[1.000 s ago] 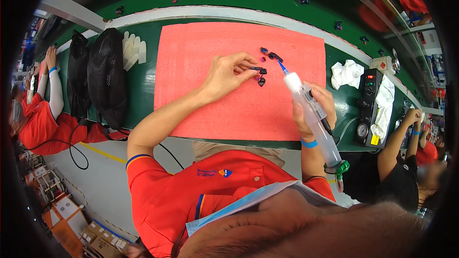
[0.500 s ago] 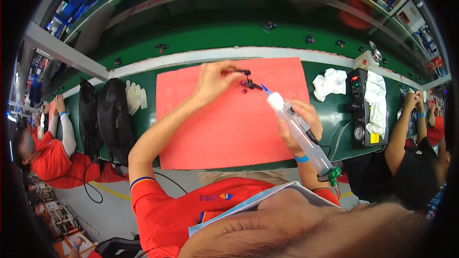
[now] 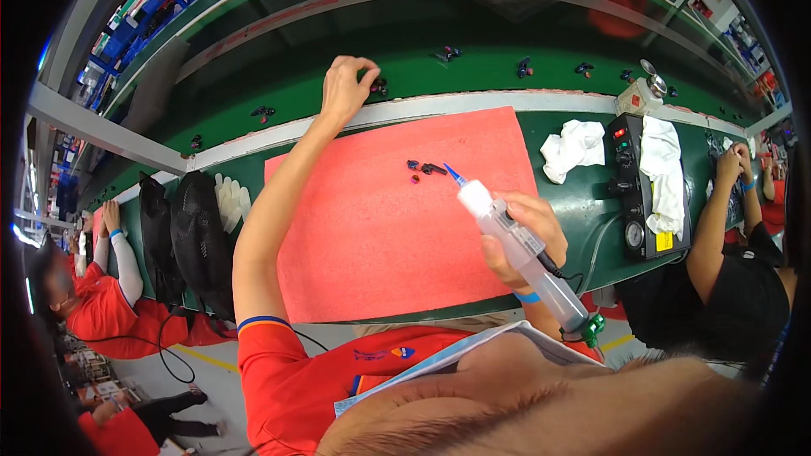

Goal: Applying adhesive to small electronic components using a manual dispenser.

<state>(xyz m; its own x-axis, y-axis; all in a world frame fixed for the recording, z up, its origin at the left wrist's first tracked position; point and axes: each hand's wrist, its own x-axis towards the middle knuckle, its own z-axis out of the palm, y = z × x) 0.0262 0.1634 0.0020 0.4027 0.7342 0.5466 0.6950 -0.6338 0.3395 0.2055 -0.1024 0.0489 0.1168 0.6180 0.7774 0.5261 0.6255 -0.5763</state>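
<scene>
Left hand [image 3: 345,87] moved beyond pink mat [image 3: 389,245], beside dark part [image 3: 380,87], hold cannot be told; syringe [image 3: 524,257] gripped by right hand [image 3: 541,225] over mat; set-down judged underway

Small parts [image 3: 429,169] lie on the mat [image 3: 380,245] toward one o'clock. A bundle [image 3: 201,224] sits at its nine, a control box [image 3: 627,177] at three.

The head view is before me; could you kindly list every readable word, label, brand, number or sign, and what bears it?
None reads clearly.
Clear syringe: label, too small.
Red shirt: chest print, too small.
Black control box: yellow label, too small.
</scene>
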